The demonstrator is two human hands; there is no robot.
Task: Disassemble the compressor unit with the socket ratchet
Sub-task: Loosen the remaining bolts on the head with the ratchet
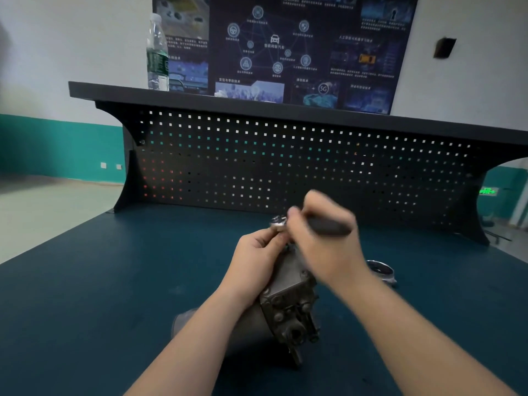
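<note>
Your left hand (257, 252) pinches the ratchet's silver head (277, 222) to steady it on the compressor unit (288, 304) — lying on the blue bench (100, 281) — while your right hand (325, 238) wraps the dark handle (328, 225) for leverage.

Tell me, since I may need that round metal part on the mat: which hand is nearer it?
Right. The right hand works just left of the round metal part; the left hand sits farther left, beyond the compressor.

Only "5G" reads clearly, in a circle low on the dark wall poster (285, 47), upper centre. Remaining poster text, water bottle (157, 55) label, green sign (489, 191) far right: illegible.
</note>
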